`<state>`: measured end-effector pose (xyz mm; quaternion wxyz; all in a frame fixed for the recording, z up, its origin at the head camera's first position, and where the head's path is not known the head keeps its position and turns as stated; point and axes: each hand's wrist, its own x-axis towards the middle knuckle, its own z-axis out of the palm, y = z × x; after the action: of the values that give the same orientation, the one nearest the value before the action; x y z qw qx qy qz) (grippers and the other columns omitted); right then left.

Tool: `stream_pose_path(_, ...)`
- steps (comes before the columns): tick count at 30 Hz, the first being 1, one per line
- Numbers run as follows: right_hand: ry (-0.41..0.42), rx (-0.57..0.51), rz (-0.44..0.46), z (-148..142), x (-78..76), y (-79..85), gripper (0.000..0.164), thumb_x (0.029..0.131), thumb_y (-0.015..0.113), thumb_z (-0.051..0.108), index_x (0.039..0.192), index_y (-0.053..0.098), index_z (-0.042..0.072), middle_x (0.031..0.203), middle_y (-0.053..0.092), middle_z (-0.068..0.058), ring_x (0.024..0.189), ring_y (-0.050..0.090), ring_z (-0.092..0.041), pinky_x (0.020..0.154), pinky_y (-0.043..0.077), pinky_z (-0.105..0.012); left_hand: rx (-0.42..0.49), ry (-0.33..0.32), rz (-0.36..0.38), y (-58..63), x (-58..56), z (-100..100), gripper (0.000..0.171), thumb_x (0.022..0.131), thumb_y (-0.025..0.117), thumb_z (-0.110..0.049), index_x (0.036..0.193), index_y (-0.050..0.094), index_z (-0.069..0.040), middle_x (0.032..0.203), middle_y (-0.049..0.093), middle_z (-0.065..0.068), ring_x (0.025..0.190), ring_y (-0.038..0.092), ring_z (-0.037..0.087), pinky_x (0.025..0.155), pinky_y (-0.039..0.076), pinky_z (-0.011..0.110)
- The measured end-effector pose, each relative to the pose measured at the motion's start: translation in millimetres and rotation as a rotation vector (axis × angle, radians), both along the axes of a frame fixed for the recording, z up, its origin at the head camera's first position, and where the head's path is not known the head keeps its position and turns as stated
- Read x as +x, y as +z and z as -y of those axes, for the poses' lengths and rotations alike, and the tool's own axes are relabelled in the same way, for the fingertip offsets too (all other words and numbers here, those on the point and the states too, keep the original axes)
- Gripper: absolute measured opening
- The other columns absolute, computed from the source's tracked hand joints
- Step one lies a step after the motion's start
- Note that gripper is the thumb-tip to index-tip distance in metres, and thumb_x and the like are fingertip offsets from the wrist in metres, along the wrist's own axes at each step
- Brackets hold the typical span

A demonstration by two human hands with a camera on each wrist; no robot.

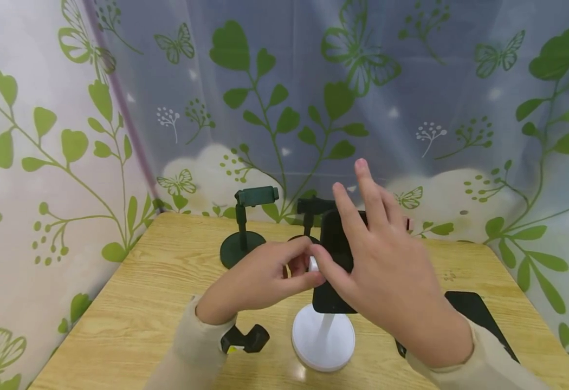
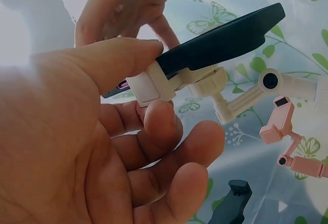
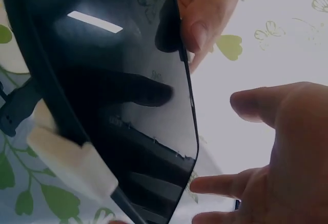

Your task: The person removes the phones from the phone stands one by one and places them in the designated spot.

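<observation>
A black smartphone (image 1: 332,295) sits in the clamp of a white phone stand (image 1: 323,346), its round base on the table. My left hand (image 1: 260,276) is at the phone's left edge. In the left wrist view, the thumb and curled fingers pinch the white clamp end (image 2: 154,84), the thumb tip against the phone (image 2: 220,42). My right hand (image 1: 392,271) is spread in front of the phone, fingers pointing up and overlapping the screen in the head view. Seen from the right wrist, the right hand (image 3: 292,147) has straight fingers beside the glossy screen (image 3: 118,80).
Behind my hands, a dark green phone stand (image 1: 242,233) and a black one (image 1: 309,216) stand on the wooden table (image 1: 157,281). A pink stand (image 2: 281,121) shows in the left wrist view. Another black device (image 1: 479,317) lies at the right. Leaf-patterned curtains surround the table.
</observation>
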<state>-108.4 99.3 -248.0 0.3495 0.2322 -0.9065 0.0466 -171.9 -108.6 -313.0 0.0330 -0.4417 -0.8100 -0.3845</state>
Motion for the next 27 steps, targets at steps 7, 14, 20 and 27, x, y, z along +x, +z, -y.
stream_pose_path(7, -0.029, 0.066, 0.104, 8.0, -6.9, -3.7, 0.070, 0.100, 0.064, 0.048, 0.150, 0.050, 0.001, 0.161, 0.039, -0.020, 0.122, 0.056, -0.047, 0.062, 0.058, -0.048, -0.001, 0.009, -0.028, -0.7, 1.1, 0.4, 0.014, 0.102, 0.069, -0.033, 0.110, 0.063, -0.023, 0.080, 0.060, -0.016, 0.064, 0.054, 0.001, 0.061, 0.050, 0.025)
stream_pose_path(14, 0.038, 0.122, -0.058, 9.2, -18.7, -8.2, 0.043, 0.095, 0.069, 0.037, 0.111, 0.057, -0.001, 0.093, 0.059, -0.014, 0.082, 0.053, -0.038, 0.054, 0.047, -0.038, -0.006, 0.008, -0.019, -0.5, 1.2, 1.5, 0.015, 0.101, 0.070, -0.034, 0.109, 0.062, -0.025, 0.079, 0.058, -0.016, 0.063, 0.053, 0.001, 0.060, 0.049, 0.024)
stream_pose_path(20, 0.075, 0.163, -0.136, 7.8, -29.9, -9.2, 0.031, 0.087, 0.069, 0.030, 0.089, 0.050, 0.005, 0.074, 0.042, -0.005, 0.062, 0.036, -0.026, 0.047, 0.026, -0.029, 0.005, 0.002, -0.001, -0.1, 1.6, 3.6, 0.016, 0.099, 0.072, -0.034, 0.103, 0.062, -0.022, 0.077, 0.058, -0.013, 0.061, 0.050, 0.001, 0.057, 0.047, 0.024)
stream_pose_path(27, 0.097, 0.148, -0.148, 5.7, -37.5, -9.7, 0.028, 0.083, 0.067, 0.029, 0.084, 0.048, 0.008, 0.070, 0.036, -0.001, 0.057, 0.032, -0.021, 0.043, 0.020, -0.027, 0.020, -0.001, -0.017, 1.0, 2.0, 3.4, 0.016, 0.099, 0.072, -0.033, 0.108, 0.062, -0.025, 0.078, 0.056, -0.015, 0.062, 0.052, 0.002, 0.059, 0.048, 0.024)
